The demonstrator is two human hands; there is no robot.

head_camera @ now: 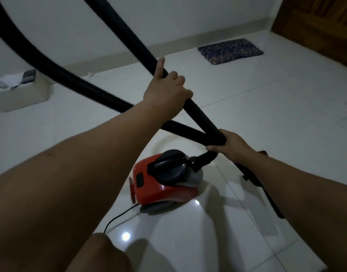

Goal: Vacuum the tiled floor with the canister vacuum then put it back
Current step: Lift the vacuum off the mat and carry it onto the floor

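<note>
I count one cream box (21,95) at far left, one ribbed hose (86,85), one smooth black tube (129,36), one red canister vacuum (161,185), one power cord (119,214), one dark mat (230,51) at far right, and two hands. My left hand (166,89) grips the tube partway along, fingers curled round it, thumb lying up the tube. The canister sits on the tiled floor (266,118) near me, below and between both hands. My right hand (232,146) holds the tube's lower end, just above the canister's hose inlet.
</note>
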